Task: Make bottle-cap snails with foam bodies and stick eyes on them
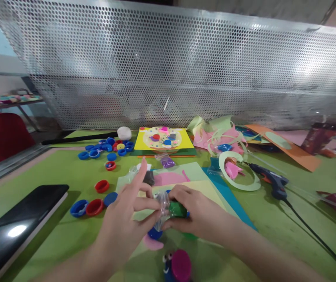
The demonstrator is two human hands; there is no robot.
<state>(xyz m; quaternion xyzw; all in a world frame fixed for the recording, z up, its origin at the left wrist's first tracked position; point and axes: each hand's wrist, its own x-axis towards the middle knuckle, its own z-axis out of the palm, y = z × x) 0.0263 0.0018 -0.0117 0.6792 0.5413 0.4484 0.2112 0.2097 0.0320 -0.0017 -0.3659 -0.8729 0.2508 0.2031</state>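
Between my two hands is a small clear plastic bag (163,206) with a green lump, likely modelling clay (177,209), in or against it. My right hand (197,207) wraps round the green end. The thumb and fingers of my left hand (127,215) pinch the clear end, while its index finger points up. Beneath them lie pale paper sheets (197,172), a blue cap (155,234) and a pink cut piece (153,243). Close to me stands a small blue figure with googly eyes (168,266) and a magenta disc (181,264).
Bottle caps (95,206) and a black phone (24,219) lie left. A decorated yellow card (140,141) sits at the back before a perforated metal panel (168,62). On the right are paper scraps (203,139) and a corded glue gun (270,180).
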